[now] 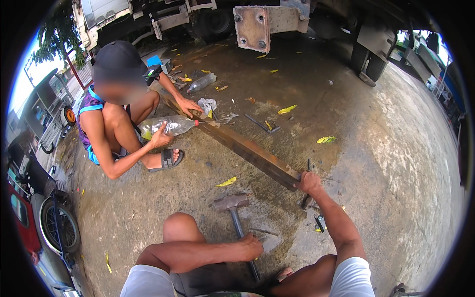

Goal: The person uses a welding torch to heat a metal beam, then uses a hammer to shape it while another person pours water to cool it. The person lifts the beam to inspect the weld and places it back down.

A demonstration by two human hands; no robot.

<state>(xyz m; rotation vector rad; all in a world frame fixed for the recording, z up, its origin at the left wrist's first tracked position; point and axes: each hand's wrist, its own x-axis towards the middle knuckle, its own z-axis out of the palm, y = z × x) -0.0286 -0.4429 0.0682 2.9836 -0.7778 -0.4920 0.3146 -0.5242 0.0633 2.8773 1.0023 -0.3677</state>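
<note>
A long, rusty brown metal bar slants across the wet ground. My right hand is closed around its near end. Closer to me, my left hand is curled in a fist over the handle of a sledgehammer, whose handle shows on both sides of the fist. Part of the grip is hidden. Across from me a squatting person tilts a clear plastic bottle over the bar, and water comes from its neck. The person's other hand rests on the bar's far part.
A second plastic bottle lies beyond the bar, near a crumpled clear bag. An L-shaped metal rod lies on the concrete among yellow leaves. A truck with a rusty bolted bracket stands behind. Parked vehicles with a wheel line the left.
</note>
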